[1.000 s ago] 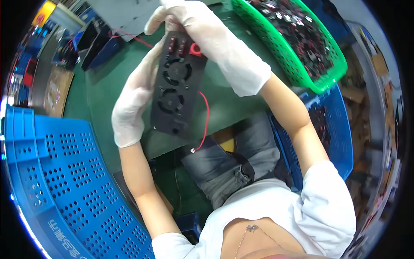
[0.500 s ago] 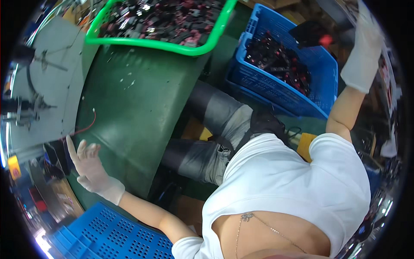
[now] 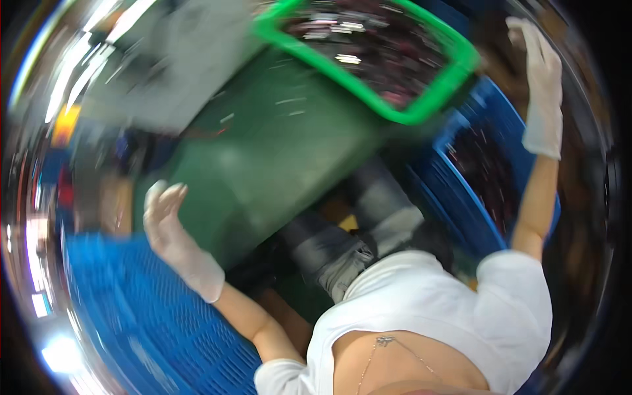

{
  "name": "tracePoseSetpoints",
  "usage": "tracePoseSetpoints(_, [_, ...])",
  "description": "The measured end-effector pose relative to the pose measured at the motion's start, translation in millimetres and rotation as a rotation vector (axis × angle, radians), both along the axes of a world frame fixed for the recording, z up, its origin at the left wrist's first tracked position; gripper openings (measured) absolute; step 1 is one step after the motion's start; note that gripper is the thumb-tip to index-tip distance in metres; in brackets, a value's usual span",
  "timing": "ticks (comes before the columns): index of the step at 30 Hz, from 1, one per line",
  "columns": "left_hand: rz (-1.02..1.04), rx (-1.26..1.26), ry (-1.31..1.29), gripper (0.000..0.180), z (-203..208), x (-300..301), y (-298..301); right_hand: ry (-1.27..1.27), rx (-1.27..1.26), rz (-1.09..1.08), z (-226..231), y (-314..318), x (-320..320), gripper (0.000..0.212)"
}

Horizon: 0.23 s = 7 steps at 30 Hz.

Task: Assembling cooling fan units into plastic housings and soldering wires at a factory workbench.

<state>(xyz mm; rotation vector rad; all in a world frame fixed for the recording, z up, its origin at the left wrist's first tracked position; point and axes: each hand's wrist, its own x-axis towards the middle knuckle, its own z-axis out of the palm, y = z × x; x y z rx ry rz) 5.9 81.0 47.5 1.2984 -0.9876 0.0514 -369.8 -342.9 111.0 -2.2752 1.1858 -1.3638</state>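
My left hand (image 3: 174, 230), in a white glove, is raised beside the left edge of the green work surface (image 3: 263, 151). Its fingers are loosely bent and apart, with nothing visible in them. Just below and left of it stands a blue perforated crate (image 3: 158, 322). My right hand (image 3: 543, 76), also gloved, reaches out at the far right with its fingers mostly stretched. No held thing shows there. Nearest to it is a blue crate (image 3: 461, 187) containing dark parts (image 3: 484, 171), which are smeared by motion.
A green-rimmed tray (image 3: 388, 112) full of small dark and reddish pieces sits at the far side. A grey machine plate (image 3: 178, 79) stands at the upper left, with a short red wire (image 3: 210, 133) by its corner. My legs (image 3: 388, 204) are under the work surface.
The whole view has swung, so the tray and work surface appear farther right. My left hand has drawn back from the grey plate's corner toward the left crate, its forefinger now bent.
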Motion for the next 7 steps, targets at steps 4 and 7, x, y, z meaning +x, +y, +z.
tracePoseSetpoints(4, [0.829, 0.296, -0.835, 0.046, 86, -81, 54, 0.172, -0.108, 0.697, 5, 16, 118, 0.021])
tracePoseSetpoints(7, [1.242, 0.161, -0.992, 0.044, 113, -143, 122, 0.404, -0.516, 1.087, 13, 56, 206, 0.023])
